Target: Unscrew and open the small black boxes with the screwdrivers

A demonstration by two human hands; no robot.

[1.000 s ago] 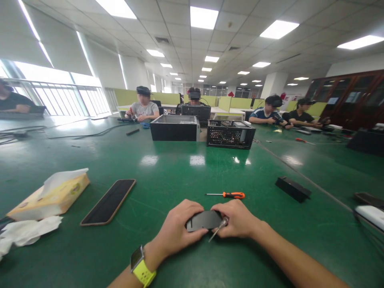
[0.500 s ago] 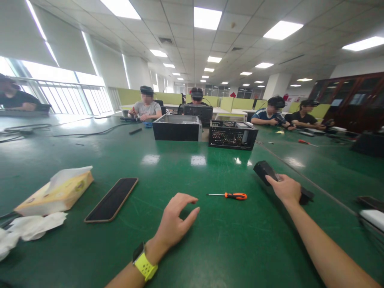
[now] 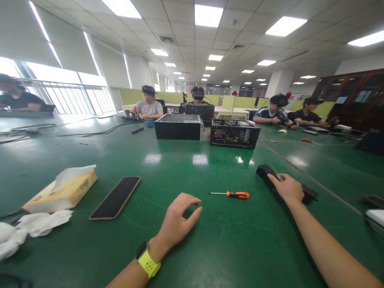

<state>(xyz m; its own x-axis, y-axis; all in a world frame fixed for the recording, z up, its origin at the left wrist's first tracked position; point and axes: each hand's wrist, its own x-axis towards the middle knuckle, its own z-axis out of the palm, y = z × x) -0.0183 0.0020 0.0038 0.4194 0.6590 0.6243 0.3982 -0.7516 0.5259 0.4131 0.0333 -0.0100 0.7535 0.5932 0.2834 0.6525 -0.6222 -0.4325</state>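
My right hand (image 3: 288,188) reaches out to the right and is closed on a flat black part (image 3: 264,170), which rests low on the green table (image 3: 210,248). A thin metal tool tip (image 3: 274,171) sticks out above the fingers. A second black piece (image 3: 309,194) lies just behind the hand. My left hand (image 3: 180,220), with a yellow-strapped watch (image 3: 147,262) on the wrist, hovers over the table with its fingers curled apart and nothing in them. An orange-handled screwdriver (image 3: 237,195) lies between the two hands.
A dark phone (image 3: 115,198), a tissue box (image 3: 61,188) and crumpled tissues (image 3: 36,224) lie to the left. Two open computer cases (image 3: 178,127) (image 3: 234,134) stand at the table's middle. Several people sit at the far side. Devices lie at the right edge (image 3: 375,208).
Both hands held the black part at the centre a second ago. My right hand carried it off to the right and lowered it onto the table; my left hand let go and stayed.
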